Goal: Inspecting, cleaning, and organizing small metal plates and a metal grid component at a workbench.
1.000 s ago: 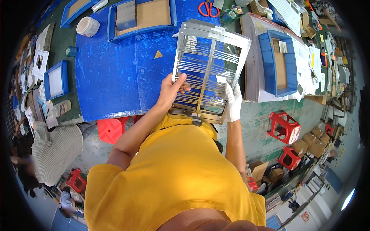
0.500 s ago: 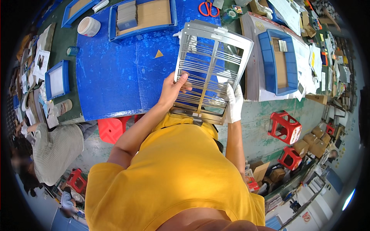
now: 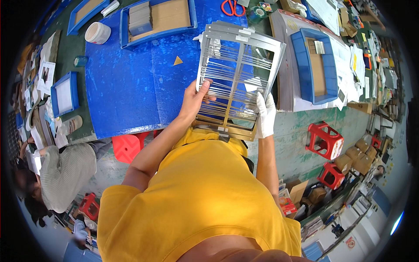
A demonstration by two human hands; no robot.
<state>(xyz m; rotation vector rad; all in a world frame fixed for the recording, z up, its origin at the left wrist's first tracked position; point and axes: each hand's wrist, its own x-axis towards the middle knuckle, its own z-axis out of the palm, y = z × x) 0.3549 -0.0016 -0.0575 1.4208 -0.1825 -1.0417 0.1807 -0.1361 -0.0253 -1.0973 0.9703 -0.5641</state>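
Note:
A stack of thin metal frames (image 3: 237, 75) with slatted openings is held up in front of my body, over the table's near edge. My bare left hand (image 3: 195, 99) grips its left side, thumb on top. On the right side, my white-gloved right hand (image 3: 265, 114) is closed round the stack's edge. The sheets are slightly fanned at the upper right corner. Beyond the stack's upper left corner, a crumpled white glove (image 3: 199, 38) partly shows. A small tan triangle (image 3: 177, 60) lies on the blue table cover (image 3: 126, 87) to the left.
A blue tray (image 3: 196, 17) with grey pieces stands at the back, next to a white tub (image 3: 97, 33). Red scissors (image 3: 232, 8) and a tape roll (image 3: 257, 14) lie behind the stack. Another blue tray (image 3: 312, 101) sits on papers at right. Red stools (image 3: 325, 140) stand on the floor.
Both hands keep their hold on the metal frames, which have shifted very slightly. The surroundings have moved a little in view.

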